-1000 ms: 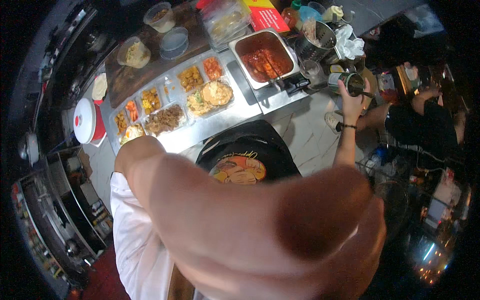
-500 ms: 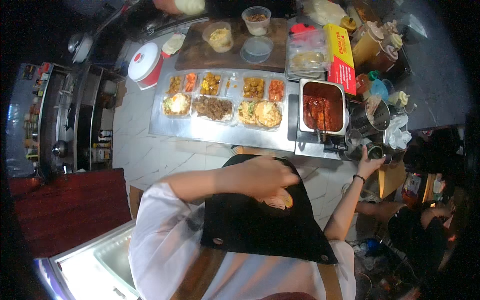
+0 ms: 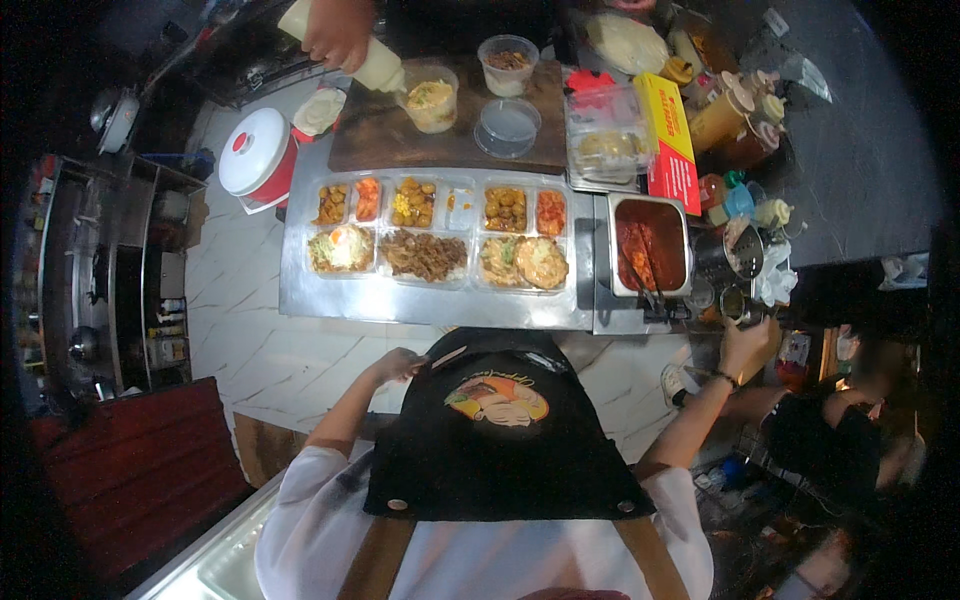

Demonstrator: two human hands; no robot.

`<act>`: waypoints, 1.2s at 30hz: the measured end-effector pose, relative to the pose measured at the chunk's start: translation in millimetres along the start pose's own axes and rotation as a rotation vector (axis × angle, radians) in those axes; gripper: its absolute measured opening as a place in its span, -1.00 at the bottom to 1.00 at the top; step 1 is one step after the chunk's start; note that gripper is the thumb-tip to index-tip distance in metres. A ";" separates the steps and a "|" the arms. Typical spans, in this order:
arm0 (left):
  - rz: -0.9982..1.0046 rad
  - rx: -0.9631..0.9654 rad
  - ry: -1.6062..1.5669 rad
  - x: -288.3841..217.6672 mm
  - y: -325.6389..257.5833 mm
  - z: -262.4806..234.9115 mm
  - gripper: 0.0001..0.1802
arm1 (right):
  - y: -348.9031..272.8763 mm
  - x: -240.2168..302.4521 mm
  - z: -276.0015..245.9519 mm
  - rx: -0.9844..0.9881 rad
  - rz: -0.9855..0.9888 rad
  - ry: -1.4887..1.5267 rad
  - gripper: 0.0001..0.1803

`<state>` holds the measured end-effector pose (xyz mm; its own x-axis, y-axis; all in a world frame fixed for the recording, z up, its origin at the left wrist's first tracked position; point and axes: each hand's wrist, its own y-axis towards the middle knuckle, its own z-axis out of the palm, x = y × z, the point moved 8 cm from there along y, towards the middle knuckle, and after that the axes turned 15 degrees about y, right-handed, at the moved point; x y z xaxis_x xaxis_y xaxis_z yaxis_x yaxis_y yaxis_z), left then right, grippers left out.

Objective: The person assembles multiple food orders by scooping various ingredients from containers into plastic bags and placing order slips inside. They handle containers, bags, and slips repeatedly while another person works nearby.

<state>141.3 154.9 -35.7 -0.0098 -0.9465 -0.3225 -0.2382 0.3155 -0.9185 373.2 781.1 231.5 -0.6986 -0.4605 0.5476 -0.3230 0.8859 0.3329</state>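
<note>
My left hand (image 3: 398, 366) is closed beside the left edge of my black apron (image 3: 480, 460). A thin, pale strip shows by its fingertips; I cannot make out what it is. On the right, my right hand (image 3: 746, 346) is closed around the near side of a small round container (image 3: 735, 303), its fingers partly hidden. Just left of that hand stands a steel pan (image 3: 613, 270) of red sauce with tongs (image 3: 640, 272) in it. Clear compartment trays (image 3: 378, 262) line the steel table, filled with meat, egg, potatoes and red pickles.
Across the table another person's hand (image 3: 338, 35) tips a squeeze bottle (image 3: 375, 68) over a tub (image 3: 440, 118) on the wooden board (image 3: 400, 150). A red-and-white cooler (image 3: 258, 150) stands left. Sauce bottles (image 3: 725, 112) crowd the right. A seated person (image 3: 820, 430) is at lower right.
My left hand has swung from in front of my chest out to the left. My right hand stays by the small container. The other person's hand and bottle have come in lower over the tub.
</note>
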 end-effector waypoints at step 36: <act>-0.149 -0.304 -0.323 209.8 38.3 -41.4 -0.78 | -92.4 179.0 -29.4 0.364 0.059 0.235 -0.61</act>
<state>89.9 -34.4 -129.1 0.3373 -0.8953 -0.2909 -0.4885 0.0977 -0.8671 296.8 615.1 321.3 -0.5721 -0.3718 0.7311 -0.5206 0.8534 0.0266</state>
